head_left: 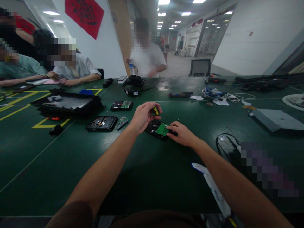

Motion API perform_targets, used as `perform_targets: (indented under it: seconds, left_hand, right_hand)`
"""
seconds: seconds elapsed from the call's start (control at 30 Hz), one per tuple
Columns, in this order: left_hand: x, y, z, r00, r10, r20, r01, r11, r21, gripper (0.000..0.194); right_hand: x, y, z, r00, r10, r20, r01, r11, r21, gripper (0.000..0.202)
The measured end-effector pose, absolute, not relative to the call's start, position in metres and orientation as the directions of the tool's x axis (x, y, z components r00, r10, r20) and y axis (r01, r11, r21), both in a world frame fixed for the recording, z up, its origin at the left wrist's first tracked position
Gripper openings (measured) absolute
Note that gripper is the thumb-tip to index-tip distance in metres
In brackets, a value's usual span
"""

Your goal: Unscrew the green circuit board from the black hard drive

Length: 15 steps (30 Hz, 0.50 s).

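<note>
While both hands work at table centre, left hand (142,117) grips a yellow-handled screwdriver (155,110) over a hard drive (155,129).

Right hand (181,134) lies fingers down on the drive's near-right edge, pinning it and touching the green circuit board (162,129) on top; whether it clasps anything, cannot tell. Drive sits flat on green table (147,177), with bare room toward the near edge. Left of it: loose small circuit board (122,122), opened hard drive (101,123), another drive board-up (121,105), and black tray (67,104) holding a grey sheet-like item, unclear. Headset (134,85) and cables (228,96) lie farther back. White strip (211,186) lies near the right forearm. Other people sit and stand at the far side.
</note>
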<state>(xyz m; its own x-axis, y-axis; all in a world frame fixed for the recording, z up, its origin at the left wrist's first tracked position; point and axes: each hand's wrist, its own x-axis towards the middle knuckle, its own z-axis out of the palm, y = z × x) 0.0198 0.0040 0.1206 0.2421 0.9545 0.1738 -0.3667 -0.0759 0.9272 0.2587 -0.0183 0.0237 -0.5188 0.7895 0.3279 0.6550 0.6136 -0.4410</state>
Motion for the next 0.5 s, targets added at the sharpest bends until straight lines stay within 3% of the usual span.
perform_targets:
  seconds: [0.5]
  left_hand:
    - [0.0178, 0.0062, 0.119, 0.228, 0.96, 0.164, -0.371, -0.07, 0.926, 0.022]
  right_hand:
    - [0.2594, -0.0177, 0.0214, -0.522, 0.794, 0.313, 0.658, 0.608, -0.444, 0.04]
